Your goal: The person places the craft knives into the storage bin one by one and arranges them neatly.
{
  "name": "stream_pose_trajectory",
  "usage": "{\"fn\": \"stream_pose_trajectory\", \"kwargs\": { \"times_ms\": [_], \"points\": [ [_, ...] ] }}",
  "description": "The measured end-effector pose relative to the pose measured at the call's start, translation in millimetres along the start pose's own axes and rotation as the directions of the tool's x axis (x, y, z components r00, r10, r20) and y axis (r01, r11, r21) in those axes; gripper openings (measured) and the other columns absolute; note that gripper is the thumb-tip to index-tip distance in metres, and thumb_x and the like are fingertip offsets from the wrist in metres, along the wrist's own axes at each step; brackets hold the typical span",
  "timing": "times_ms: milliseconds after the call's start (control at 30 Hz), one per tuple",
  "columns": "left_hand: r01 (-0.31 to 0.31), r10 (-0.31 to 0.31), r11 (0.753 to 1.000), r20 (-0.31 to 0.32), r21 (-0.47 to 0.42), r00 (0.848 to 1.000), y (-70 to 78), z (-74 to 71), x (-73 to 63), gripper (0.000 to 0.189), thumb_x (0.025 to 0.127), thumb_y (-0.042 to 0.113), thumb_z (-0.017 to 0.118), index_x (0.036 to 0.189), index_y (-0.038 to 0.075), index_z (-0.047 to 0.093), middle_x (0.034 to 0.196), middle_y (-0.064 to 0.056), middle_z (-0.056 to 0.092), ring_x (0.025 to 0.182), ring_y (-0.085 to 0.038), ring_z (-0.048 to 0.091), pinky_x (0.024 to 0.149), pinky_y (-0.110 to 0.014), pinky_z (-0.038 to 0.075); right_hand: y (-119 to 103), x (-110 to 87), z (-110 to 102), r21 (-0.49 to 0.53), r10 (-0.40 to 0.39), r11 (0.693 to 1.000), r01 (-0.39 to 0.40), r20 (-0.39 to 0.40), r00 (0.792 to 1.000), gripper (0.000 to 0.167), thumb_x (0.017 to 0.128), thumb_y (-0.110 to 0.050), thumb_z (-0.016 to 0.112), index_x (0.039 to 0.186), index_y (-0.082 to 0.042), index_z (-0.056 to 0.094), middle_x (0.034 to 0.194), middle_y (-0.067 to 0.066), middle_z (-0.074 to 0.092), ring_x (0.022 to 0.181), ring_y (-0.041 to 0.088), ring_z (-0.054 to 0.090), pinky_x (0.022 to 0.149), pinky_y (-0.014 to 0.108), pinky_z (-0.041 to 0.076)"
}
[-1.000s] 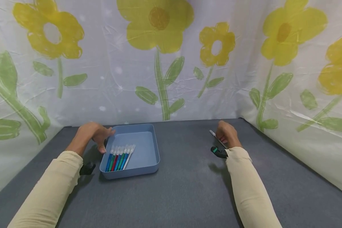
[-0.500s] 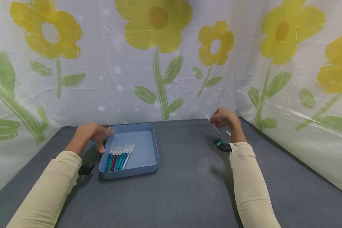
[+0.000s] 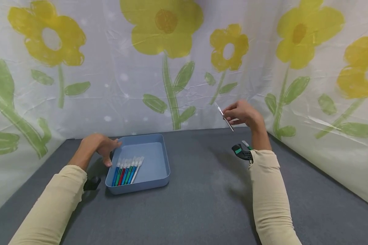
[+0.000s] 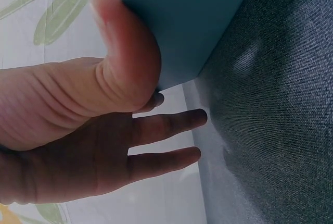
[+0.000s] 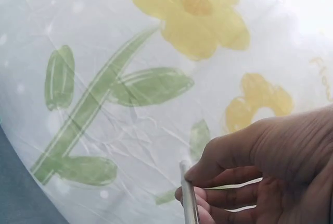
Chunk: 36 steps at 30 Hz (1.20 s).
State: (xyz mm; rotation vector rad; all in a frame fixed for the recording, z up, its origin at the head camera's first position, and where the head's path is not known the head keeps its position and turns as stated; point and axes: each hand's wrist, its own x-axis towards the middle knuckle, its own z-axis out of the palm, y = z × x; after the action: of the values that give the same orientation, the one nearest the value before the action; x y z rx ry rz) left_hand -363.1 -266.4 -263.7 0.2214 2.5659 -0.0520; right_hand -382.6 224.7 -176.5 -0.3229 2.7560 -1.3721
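My right hand [image 3: 243,113] pinches a slim silver craft knife [image 3: 229,126] with a clear cap between thumb and fingertips. It is raised above the far right of the table; the right wrist view shows its metallic handle [image 5: 190,204]. A green craft knife [image 3: 246,145] lies on the table, partly hidden behind my right wrist. Over at the left, my left hand [image 3: 100,146] rests against the left side of a blue tray [image 3: 154,160]. In the left wrist view the thumb [image 4: 132,52] touches the tray wall, while other fingers extend beyond its corner.
Several capped craft knives [image 3: 126,173] in blue, green, red and silver lie side by side in the tray's front left part. The dark grey table [image 3: 190,211] ends at a flower-printed curtain [image 3: 119,68] at the back and sides.
My right hand has picked up the silver craft knife and lifted it well above the table, uncovering the green one. The left hand and the tray stay in place.
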Motion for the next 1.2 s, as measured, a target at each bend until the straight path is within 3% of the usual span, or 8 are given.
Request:
{"fn": "stream_pose_trajectory", "kwargs": {
  "times_ms": [367,533,800,1033,1200],
  "points": [
    [0.006,-0.006,1.0,-0.013,0.025,1.0,0.4,0.4,0.3,0.131,0.078,0.041,0.089,0.165,-0.005,0.003,0.169,-0.037,-0.006,0.157,-0.059,0.004,0.124,-0.07,0.022,-8,4.9,16,0.056,0.013,0.998,-0.013,-0.009,1.0,0.038,0.098,-0.013,0.068,0.132,0.004,0.067,0.093,-0.002,0.072,0.081,0.009,0.068,0.08,0.026,0.062],
    [0.01,-0.01,1.0,-0.007,0.018,1.0,-0.2,0.4,2.6,0.132,0.077,0.042,0.089,0.166,-0.004,0.003,0.17,-0.036,-0.007,0.157,-0.059,0.003,0.123,-0.07,0.023,-20,11.2,37,0.068,0.013,0.998,-0.016,0.043,0.999,0.033,0.099,-0.013,0.068,0.129,0.001,0.069,0.095,0.0,0.073,0.08,0.01,0.068,0.078,0.025,0.061],
    [0.018,-0.018,1.0,-0.007,-0.024,1.0,-0.4,1.1,3.3,0.137,0.074,0.043,0.09,0.166,-0.003,0.001,0.17,-0.036,-0.009,0.157,-0.059,0.002,0.124,-0.071,0.02,-42,15.5,90,0.09,-0.013,0.996,-0.002,0.166,0.986,0.033,0.1,-0.013,0.068,0.129,0.0,0.071,0.095,0.0,0.072,0.077,0.009,0.066,0.073,0.027,0.061],
    [0.009,-0.008,0.999,-0.017,0.05,1.0,2.2,-0.5,1.9,0.133,0.075,0.045,0.089,0.166,-0.005,0.005,0.17,-0.037,-0.004,0.157,-0.059,0.006,0.124,-0.07,0.021,-56,20.0,151,0.102,-0.041,0.995,0.011,0.299,0.953,0.024,0.097,-0.009,0.07,0.119,-0.003,0.076,0.082,-0.001,0.069,0.068,0.009,0.063,0.063,0.024,0.057],
    [0.01,-0.008,0.996,-0.021,0.083,1.0,2.0,-1.3,-0.9,0.134,0.074,0.051,0.088,0.165,-0.005,0.007,0.169,-0.038,-0.002,0.157,-0.059,0.009,0.124,-0.07,0.021,-59,17.5,179,0.027,-0.061,0.998,0.055,0.347,0.936,0.022,0.098,-0.008,0.07,0.117,0.0,0.077,0.083,0.001,0.069,0.069,0.009,0.064,0.067,0.025,0.06]
  ]
}}
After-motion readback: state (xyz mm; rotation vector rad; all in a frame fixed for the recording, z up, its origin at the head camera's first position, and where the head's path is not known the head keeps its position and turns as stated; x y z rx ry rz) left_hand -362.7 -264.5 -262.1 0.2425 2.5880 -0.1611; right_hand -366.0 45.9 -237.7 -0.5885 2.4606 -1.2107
